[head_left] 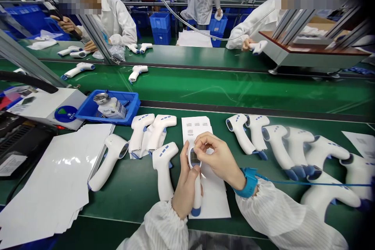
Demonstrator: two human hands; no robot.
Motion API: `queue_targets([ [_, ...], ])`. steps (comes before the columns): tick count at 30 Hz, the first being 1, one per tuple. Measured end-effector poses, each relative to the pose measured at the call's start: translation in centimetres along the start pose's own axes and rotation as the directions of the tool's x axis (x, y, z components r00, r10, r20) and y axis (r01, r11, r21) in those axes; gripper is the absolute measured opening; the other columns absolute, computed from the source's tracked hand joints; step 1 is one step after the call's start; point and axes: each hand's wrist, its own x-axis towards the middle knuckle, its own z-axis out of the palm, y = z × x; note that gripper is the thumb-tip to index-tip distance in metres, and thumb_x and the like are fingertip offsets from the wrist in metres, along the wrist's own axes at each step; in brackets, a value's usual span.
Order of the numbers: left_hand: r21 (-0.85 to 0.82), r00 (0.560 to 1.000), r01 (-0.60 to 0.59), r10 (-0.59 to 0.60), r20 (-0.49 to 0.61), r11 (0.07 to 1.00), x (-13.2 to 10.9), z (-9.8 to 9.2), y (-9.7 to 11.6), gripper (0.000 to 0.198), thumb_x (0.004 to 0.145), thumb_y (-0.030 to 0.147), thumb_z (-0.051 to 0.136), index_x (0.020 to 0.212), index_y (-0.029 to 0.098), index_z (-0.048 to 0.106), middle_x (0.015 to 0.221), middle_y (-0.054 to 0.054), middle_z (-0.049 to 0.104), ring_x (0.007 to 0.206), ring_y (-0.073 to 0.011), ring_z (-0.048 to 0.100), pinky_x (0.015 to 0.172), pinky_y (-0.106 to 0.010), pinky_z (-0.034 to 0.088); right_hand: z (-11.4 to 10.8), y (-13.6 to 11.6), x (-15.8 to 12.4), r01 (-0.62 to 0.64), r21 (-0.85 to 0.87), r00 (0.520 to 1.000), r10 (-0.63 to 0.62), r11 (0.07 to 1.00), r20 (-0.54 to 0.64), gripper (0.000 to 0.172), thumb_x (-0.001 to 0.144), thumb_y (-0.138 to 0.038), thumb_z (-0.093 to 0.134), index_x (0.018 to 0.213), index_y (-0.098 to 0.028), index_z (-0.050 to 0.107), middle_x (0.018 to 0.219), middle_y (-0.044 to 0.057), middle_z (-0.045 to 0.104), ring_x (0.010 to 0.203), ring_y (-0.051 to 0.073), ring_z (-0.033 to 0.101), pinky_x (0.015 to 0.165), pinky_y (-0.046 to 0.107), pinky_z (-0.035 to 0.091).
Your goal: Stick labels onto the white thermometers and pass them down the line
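Observation:
My left hand (186, 187) is wrapped round a white infrared thermometer (197, 195) with a blue handle end, its small display turned up toward me. At the upper edge of that display, my right hand (218, 160) has its thumb and fingertips pinched together. Whatever is between them is too small to make out. Beneath both hands lies a stack of white sheets (216, 203), the top one printed with small blocks of text. Nearest on the left is another thermometer (164, 170), lying on the green bench. A blue band with a cord circles my right wrist.
More thermometers lie left (109, 160) and, in a row, right (241, 134). A blue tray (133, 109) holds a bottle. White paper (55, 172) covers the bench's left side. Beyond runs a green conveyor belt (205, 86) carrying thermometers; co-workers sit across it.

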Motion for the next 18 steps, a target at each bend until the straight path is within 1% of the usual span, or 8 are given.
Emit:
queue_targets([
  [3,0.016,1.0,-0.004,0.004,-0.003,1.0,0.0,0.0,0.0,0.071,0.093,0.04,0.042,0.151,0.034,0.002,0.114,-0.009,0.062,0.038,-0.0056,0.044,0.04,-0.024,0.042,0.0,0.0,0.0,0.027,-0.012,1.0,-0.027,1.0,-0.01,0.012,0.076,-0.009,0.058,0.071,-0.02,0.059,0.086,0.002,0.061,0.073,0.014,0.056,0.067,0.028,0.047],
  [6,0.025,1.0,0.008,-0.008,-0.012,1.0,0.0,0.1,0.0,0.073,0.093,0.041,0.04,0.152,0.032,-0.001,0.107,-0.009,0.065,0.037,-0.0068,0.044,0.041,-0.025,0.042,-0.3,0.0,-0.1,0.052,0.013,0.999,-0.052,0.999,-0.007,0.011,0.081,-0.013,0.059,0.072,-0.021,0.059,0.087,0.002,0.061,0.075,0.015,0.056,0.069,0.029,0.047],
  [9,0.014,1.0,0.011,-0.011,-0.01,1.0,0.0,0.1,0.0,0.072,0.094,0.043,0.039,0.152,0.032,-0.002,0.112,-0.01,0.063,0.037,-0.0055,0.043,0.04,-0.025,0.04,-0.8,0.2,-0.3,0.074,0.045,0.996,-0.077,0.996,0.049,0.005,0.085,-0.019,0.06,0.088,-0.022,0.061,0.099,0.004,0.062,0.092,0.018,0.059,0.08,0.032,0.048],
  [12,-0.005,0.999,-0.034,0.034,0.018,0.999,-0.2,-0.1,-0.1,0.075,0.092,0.043,0.043,0.152,0.033,-0.001,0.132,-0.013,0.051,0.04,-0.0034,0.043,0.042,-0.025,0.042,-1.2,0.4,-0.5,0.097,0.006,0.975,-0.096,0.995,0.201,0.04,0.076,-0.024,0.074,0.112,-0.025,0.056,0.119,0.006,0.058,0.114,0.022,0.053,0.097,0.037,0.044],
  [13,-0.006,0.998,-0.051,0.051,0.034,0.999,-0.2,-0.2,-0.1,0.078,0.091,0.041,0.046,0.151,0.034,-0.002,0.137,-0.014,0.046,0.042,-0.0033,0.044,0.043,-0.025,0.044,-1.3,0.5,-0.5,0.109,-0.018,0.965,-0.102,0.994,0.24,0.048,0.072,-0.024,0.078,0.114,-0.025,0.055,0.121,0.006,0.057,0.117,0.023,0.052,0.1,0.039,0.043],
  [14,0.0,0.997,-0.063,0.063,0.049,0.998,-0.3,-0.3,-0.1,0.081,0.089,0.036,0.05,0.151,0.034,-0.002,0.141,-0.014,0.042,0.043,-0.0035,0.045,0.045,-0.026,0.045,-1.3,0.6,-0.5,0.121,-0.041,0.961,-0.107,0.992,0.256,0.05,0.07,-0.024,0.08,0.114,-0.026,0.056,0.121,0.006,0.058,0.117,0.023,0.052,0.101,0.04,0.042],
  [16,0.033,0.995,-0.075,0.072,0.069,0.997,-0.3,-0.4,-0.2,0.087,0.085,0.026,0.053,0.151,0.034,-0.003,0.148,-0.014,0.035,0.046,-0.0035,0.047,0.049,-0.027,0.048,-1.2,0.8,-0.4,0.13,-0.068,0.967,-0.111,0.989,0.229,0.038,0.073,-0.023,0.078,0.106,-0.025,0.061,0.115,0.005,0.062,0.112,0.023,0.055,0.098,0.04,0.044],
  [18,0.061,0.993,-0.089,0.084,0.078,0.994,-0.2,-0.4,-0.2,0.084,0.086,0.025,0.052,0.151,0.034,-0.001,0.151,-0.014,0.029,0.046,-0.0028,0.047,0.049,-0.027,0.048,-1.0,0.8,-0.1,0.122,-0.071,0.979,-0.108,0.99,0.175,0.019,0.079,-0.022,0.072,0.097,-0.025,0.066,0.105,0.003,0.067,0.103,0.021,0.06,0.092,0.039,0.047],
])
